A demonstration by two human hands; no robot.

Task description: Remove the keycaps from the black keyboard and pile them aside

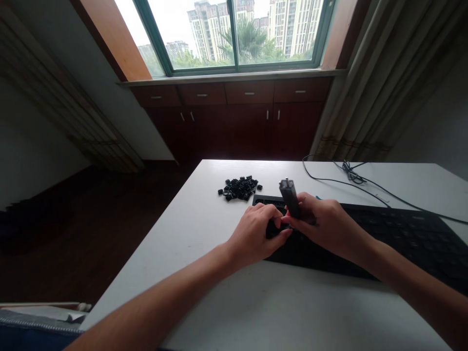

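Observation:
A black keyboard lies on the white table, its left end beneath both hands. My right hand is closed around a dark block-shaped tool, held upright with small metal bits at its upper end. Over the keyboard's left part, my left hand has its fingers curled and its thumb stretched towards the right hand's fingertips. Whatever sits between the left fingers is too small and dark to make out. Beyond the left hand, a heap of loose black keycaps rests on the table.
A black cable runs across the back right of the white table, partly bundled. Dark red cabinets stand below a window behind the table. Curtains hang on both sides.

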